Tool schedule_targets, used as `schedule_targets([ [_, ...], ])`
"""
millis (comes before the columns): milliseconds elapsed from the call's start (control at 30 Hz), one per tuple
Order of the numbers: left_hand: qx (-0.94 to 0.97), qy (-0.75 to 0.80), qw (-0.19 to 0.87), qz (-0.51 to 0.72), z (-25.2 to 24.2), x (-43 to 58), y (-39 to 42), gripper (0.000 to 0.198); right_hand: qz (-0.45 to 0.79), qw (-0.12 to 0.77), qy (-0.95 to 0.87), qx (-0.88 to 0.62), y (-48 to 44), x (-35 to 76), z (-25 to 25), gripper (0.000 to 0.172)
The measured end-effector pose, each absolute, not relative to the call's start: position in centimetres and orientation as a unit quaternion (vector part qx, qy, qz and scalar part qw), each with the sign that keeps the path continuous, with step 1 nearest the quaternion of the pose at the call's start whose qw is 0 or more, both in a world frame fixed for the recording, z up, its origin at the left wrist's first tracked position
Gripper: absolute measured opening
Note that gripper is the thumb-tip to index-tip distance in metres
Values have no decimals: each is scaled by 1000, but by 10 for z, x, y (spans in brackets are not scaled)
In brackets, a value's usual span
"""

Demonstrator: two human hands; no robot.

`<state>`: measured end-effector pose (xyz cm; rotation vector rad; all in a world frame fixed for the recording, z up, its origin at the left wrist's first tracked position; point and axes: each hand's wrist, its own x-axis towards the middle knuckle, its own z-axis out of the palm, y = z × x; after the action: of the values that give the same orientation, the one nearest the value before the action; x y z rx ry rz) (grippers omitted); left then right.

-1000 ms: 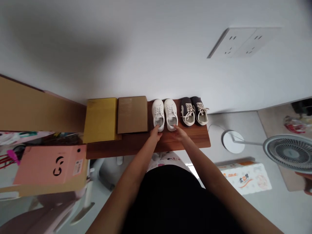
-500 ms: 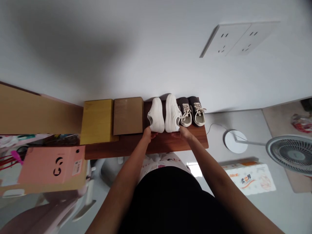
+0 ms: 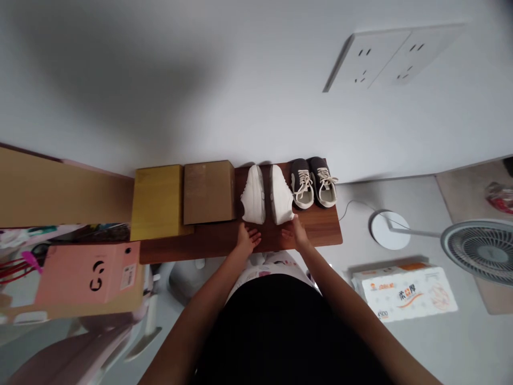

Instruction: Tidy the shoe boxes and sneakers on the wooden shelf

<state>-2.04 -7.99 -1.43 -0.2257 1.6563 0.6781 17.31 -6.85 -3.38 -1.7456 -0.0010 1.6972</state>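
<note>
Two white sneakers lie on their sides on a dark wooden shelf (image 3: 224, 240), the left sneaker (image 3: 252, 200) and the right sneaker (image 3: 281, 198), soles facing each other with a gap between. My left hand (image 3: 247, 238) is open just below the left sneaker, fingers spread and holding nothing. Close to the heel end of the right sneaker, my right hand (image 3: 295, 233) is also open; whether its thumb still touches the shoe I cannot tell. A pair of dark sneakers with cream laces, the nearer one (image 3: 301, 182) and the outer one (image 3: 323, 182), stands upright to the right.
Left of the shoes stand a brown cardboard box (image 3: 209, 192) and a yellow box (image 3: 157, 203). A pink box (image 3: 80, 274) is at lower left. A fan (image 3: 484, 251) and a white tissue pack (image 3: 409, 294) are on the right. A socket panel (image 3: 395, 53) is on the wall.
Both hands have let go of the white sneakers and drawn back slightly toward me, fingers spreading. The white sneakers have tipped over onto their sides on the shelf.
</note>
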Motion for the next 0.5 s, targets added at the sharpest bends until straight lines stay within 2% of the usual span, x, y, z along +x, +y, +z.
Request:
schedule_targets([
  [167,75,714,680,147,0,1,-86,17,623,375,-88,-681,-56,158,-37,28],
  [300,260,686,670,112,11,31,-75,9,604,318,-237,-691,-57,188,-30,25],
  [400,423,643,614,176,14,70,-54,9,437,303,-398,-747,-59,229,-18,26],
  [500,527,617,524,258,11,122,-23,28,288,265,-465,-794,-36,259,-6,34],
])
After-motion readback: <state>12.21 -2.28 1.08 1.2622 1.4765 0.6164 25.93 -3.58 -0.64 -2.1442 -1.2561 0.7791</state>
